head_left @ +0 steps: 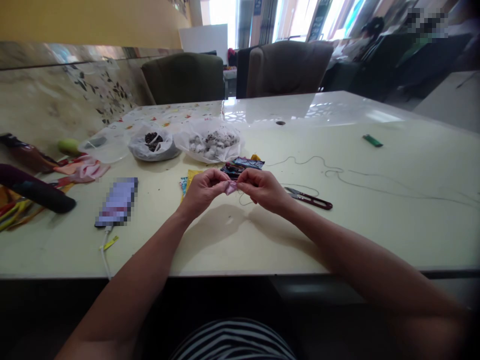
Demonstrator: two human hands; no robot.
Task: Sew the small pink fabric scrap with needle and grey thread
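Between my two hands is a small piece of pink fabric (231, 187), pinched at its upper edge. My left hand (204, 189) grips its left side with thumb and fingertips. On the other side my right hand (260, 187) pinches it, the fingers closed. Whether a needle is in the fingers I cannot make out. A thin dark thread (369, 189) runs over the table to the right. Thread snips (310, 199) with dark red handles lie just right of my right hand. Dark and colourful packets (243, 165) lie behind my hands, and a yellow packet (192, 176) is partly hidden by the left.
On the white table (375, 235) stand a bag of dark bits (138, 150) and a bag of whitish clumps (210, 147). A phone (117, 202) with a cable lies left, near pink cloth (88, 169). A green lighter (372, 140) lies right. Chairs (288, 67) stand behind.
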